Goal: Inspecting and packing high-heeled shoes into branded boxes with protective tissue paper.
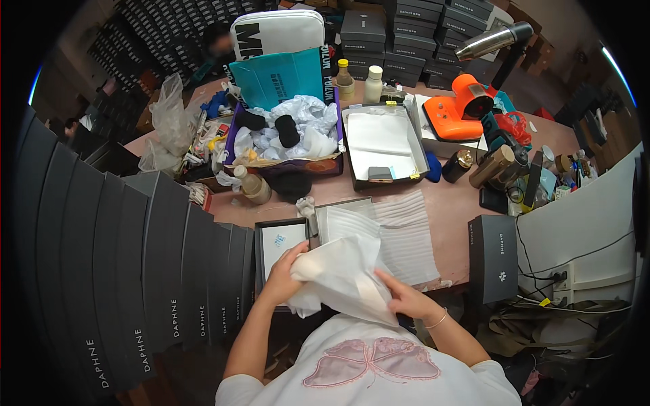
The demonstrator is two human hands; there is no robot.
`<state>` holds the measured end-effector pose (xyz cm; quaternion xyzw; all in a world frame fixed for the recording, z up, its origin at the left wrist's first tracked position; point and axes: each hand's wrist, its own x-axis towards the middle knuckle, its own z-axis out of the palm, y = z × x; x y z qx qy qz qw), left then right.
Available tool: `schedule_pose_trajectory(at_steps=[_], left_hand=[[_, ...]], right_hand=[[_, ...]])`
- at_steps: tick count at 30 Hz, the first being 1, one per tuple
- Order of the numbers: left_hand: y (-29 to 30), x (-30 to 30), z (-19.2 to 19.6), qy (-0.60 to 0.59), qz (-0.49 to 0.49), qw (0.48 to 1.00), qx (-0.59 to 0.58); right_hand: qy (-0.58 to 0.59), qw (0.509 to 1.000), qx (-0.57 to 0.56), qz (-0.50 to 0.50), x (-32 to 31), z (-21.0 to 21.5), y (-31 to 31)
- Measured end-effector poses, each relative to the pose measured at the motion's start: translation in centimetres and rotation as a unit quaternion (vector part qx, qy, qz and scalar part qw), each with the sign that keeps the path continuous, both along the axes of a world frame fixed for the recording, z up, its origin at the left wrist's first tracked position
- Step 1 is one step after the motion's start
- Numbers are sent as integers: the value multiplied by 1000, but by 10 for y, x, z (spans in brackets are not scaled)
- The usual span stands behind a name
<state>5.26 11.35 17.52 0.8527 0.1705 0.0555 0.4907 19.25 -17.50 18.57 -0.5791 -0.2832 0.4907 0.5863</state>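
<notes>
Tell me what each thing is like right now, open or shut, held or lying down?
White cloth bag: held up, crumpled.
Left hand: gripping the bag.
Right hand: gripping the bag.
Small black box: open.
Black box: shut, upright.
Foam sheets: lying flat.

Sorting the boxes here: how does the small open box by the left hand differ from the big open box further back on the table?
The small open black box lies beside the left hand; the big open black box lies farther off. The small box holds a white card, the big one white sheets. Both are dark, rectangular and lidless.
</notes>
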Motion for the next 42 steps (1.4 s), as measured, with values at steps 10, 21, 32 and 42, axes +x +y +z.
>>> schedule_pose_trajectory(at_steps=[10,21,32,42], left_hand=[[-118,125,-185,47,129,969,-203],[-75,22,-112,-120,240,955,123],[-55,-108,-4,-16,221,940,-258],[-111,-21,-55,-20,-26,996,-87]], right_hand=[[-235,937,-205,-154,14,-136,63],[-165,951,-151,-215,70,-136,-52],[-522,846,-100,37,11,-88,83],[-16,967,-133,-216,68,-59,-3]])
